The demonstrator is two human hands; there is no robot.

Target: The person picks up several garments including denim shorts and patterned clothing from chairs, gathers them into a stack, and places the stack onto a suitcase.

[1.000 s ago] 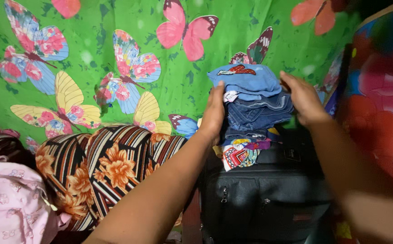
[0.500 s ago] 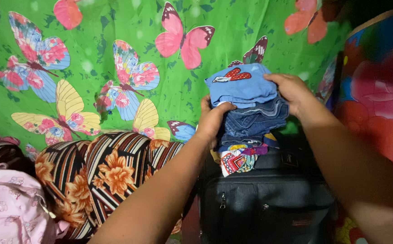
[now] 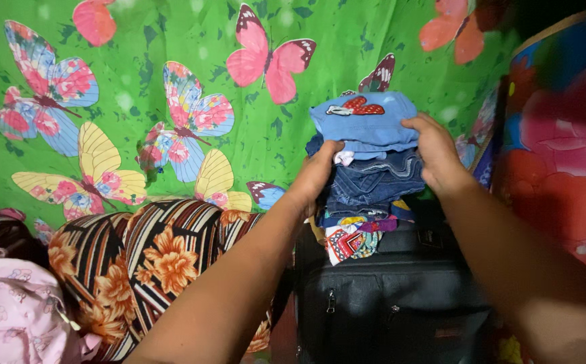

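While the stack of folded clothes [image 3: 368,158] sits atop the black suitcase [image 3: 391,296], my left hand [image 3: 316,174] and right hand [image 3: 434,154] press its opposite edges; the green butterfly cloth [image 3: 171,81] hangs close behind, the striped floral cushion [image 3: 158,259] alongside.

Blurred at right edge: flowered red cloth [image 3: 563,162]. Cut off at lower left: pink backpack [image 3: 10,317]. Half hidden behind folded clothes stack [image 3: 367,168]: dark butterfly print [image 3: 379,75].

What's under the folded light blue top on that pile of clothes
Under the light blue top, held by the left hand and right hand: folded denim, patterned cloth, then a black bag. Deeper layers are hidden.
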